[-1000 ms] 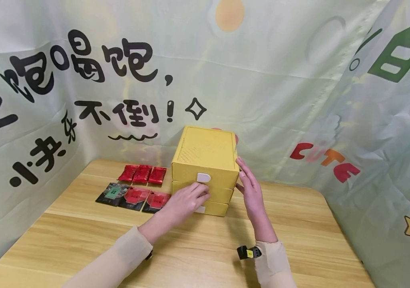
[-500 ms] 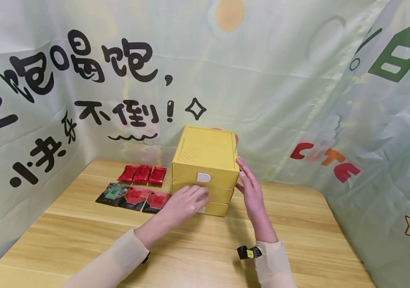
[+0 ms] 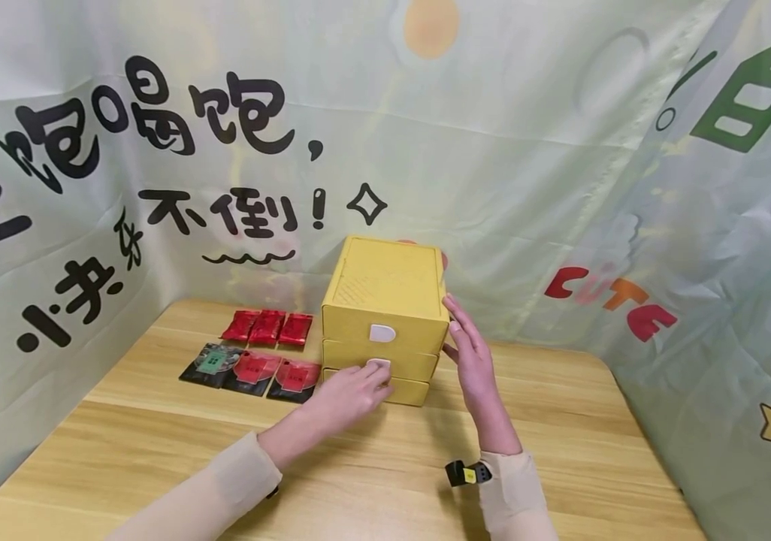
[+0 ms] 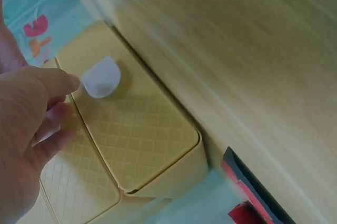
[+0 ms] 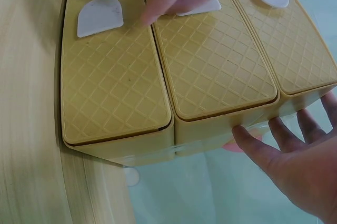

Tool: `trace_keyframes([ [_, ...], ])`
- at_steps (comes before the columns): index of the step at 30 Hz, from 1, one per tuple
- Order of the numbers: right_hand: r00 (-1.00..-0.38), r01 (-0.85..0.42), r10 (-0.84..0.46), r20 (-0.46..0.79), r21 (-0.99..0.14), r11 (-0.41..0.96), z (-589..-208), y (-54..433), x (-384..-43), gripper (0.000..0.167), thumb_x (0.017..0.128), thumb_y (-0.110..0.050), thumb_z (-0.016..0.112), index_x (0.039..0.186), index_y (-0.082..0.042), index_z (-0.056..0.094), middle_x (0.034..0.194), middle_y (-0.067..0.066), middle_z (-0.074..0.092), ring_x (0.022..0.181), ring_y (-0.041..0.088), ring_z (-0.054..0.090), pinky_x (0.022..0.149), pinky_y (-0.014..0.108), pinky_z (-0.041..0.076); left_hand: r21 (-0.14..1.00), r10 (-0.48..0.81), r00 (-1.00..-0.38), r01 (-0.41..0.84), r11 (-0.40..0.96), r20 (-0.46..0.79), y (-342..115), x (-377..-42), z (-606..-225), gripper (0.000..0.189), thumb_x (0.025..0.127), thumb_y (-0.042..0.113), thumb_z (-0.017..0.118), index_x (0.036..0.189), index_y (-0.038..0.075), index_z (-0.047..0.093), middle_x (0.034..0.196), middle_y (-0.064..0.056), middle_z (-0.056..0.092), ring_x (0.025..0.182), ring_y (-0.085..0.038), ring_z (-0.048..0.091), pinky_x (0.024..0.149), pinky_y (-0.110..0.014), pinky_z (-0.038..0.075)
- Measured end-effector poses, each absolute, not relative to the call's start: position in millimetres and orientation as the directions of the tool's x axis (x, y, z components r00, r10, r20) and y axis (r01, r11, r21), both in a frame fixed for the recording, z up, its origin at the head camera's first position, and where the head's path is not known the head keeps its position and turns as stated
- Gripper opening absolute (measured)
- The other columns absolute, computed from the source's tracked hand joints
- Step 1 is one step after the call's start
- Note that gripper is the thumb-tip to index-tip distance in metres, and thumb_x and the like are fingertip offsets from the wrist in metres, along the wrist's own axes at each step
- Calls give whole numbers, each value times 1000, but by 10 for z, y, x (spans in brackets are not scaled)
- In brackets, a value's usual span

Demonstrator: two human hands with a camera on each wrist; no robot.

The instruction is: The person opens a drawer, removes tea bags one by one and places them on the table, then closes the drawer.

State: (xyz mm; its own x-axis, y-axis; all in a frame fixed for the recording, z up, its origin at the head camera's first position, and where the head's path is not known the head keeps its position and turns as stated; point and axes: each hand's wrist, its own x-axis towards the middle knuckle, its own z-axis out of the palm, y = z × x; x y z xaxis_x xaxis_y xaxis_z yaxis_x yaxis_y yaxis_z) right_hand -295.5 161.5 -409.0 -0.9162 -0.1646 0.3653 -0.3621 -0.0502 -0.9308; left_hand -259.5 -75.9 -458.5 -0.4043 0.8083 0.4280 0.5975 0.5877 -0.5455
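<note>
A yellow three-drawer box (image 3: 388,278) stands on the wooden table, its drawers sitting flush. Every drawer front carries a pale rounded pull tab; the middle tab (image 3: 379,364) shows just above the fingers of my left hand (image 3: 350,392). That hand hovers before the lower drawers, fingers loosely bent. In the left wrist view a fingertip is close beside the bottom tab (image 4: 103,78); nothing is held. My right hand (image 3: 472,359) rests against the box's right side with its fingers extended, as the right wrist view also shows.
Left of the box lie several small packets: a row of shiny red packets (image 3: 267,327) behind, and in front flat black sachets (image 3: 250,371) with red or green labels. Printed cloth (image 3: 494,150) hangs behind and beside the table (image 3: 372,488).
My left hand has shifted down a little, from the middle drawer toward the bottom one, so the middle tab now shows. The box and my right hand have stayed put.
</note>
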Motion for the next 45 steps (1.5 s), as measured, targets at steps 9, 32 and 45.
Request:
trace_keyframes([
  [9,-908,-376,-178,379,-925,-52,-4078,1605,-2963,49,112,-37,44,158,-22,46,167,-11,34,152,17,34,116,62,37,-548,794,-480,578,605,372,-716,-2556,-4625,19,90,7,70,104,18,77,108,-1,64,99,-14,61,57,-18,54],
  [32,-914,-364,-176,366,-930,-43,-4075,1611,-2946,48,112,-38,43,158,-24,46,166,-13,34,151,16,34,116,62,36,-514,759,-523,561,649,387,-622,-2484,-4622,15,85,5,76,91,18,80,98,0,67,86,-12,60,55,-18,52],
  [45,-916,-360,-169,363,-932,-51,-4082,1611,-2943,48,112,-36,44,158,-23,47,166,-11,34,152,17,34,116,62,36,-521,774,-506,574,632,381,-617,-2398,-4647,12,88,8,76,89,20,79,93,2,65,81,-11,58,52,-17,51],
])
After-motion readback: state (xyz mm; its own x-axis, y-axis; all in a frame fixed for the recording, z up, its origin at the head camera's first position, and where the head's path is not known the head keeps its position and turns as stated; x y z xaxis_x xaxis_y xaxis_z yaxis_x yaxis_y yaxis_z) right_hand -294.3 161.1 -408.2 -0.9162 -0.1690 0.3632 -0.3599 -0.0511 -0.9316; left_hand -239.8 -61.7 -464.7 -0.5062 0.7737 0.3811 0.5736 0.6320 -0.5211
